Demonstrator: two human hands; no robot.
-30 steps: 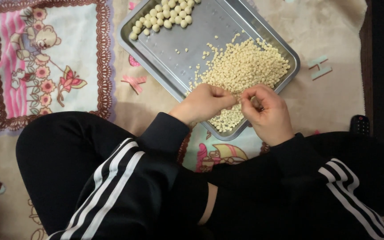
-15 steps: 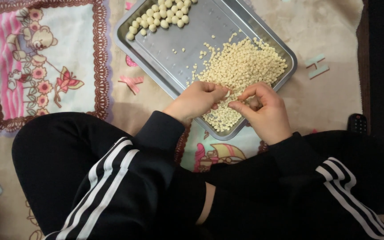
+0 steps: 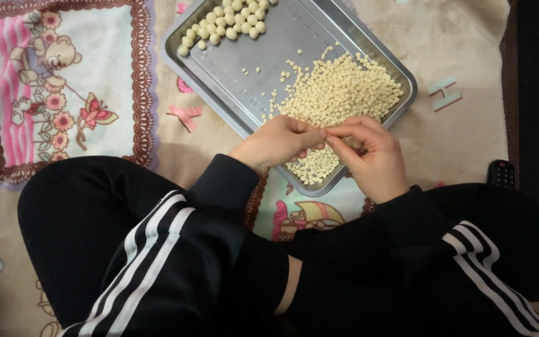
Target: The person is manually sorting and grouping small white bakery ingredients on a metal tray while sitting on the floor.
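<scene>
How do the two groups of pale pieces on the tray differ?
The small pieces form a dense heap at the near right of the metal tray; the round balls sit in a loose cluster at its far corner. Each ball is clearly bigger than a small piece. The balls are far fewer. The left hand and right hand meet over the heap, away from the balls. Both groups are pale cream.
</scene>
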